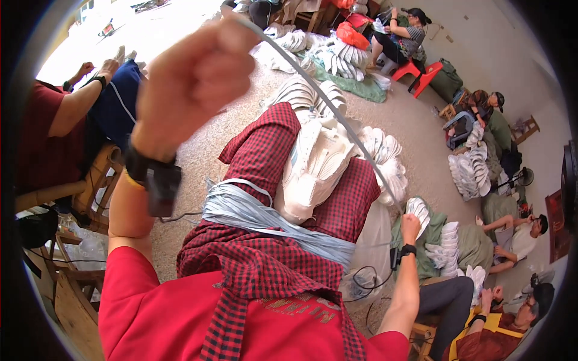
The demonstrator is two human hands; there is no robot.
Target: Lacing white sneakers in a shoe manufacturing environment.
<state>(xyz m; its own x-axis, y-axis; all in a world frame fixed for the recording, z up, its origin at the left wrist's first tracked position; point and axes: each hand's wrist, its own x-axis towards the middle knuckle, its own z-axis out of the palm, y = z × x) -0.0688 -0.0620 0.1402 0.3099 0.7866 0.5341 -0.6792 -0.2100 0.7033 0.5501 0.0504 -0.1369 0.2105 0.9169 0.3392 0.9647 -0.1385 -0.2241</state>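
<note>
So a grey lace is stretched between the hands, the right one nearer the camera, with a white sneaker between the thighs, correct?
No: the head view shows the left hand nearer the camera, not the right hand. The grey lace and white sneaker are as stated.

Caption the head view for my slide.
Grey lace taut between left hand and right hand, a white shoe resting against the checked apron.
</note>
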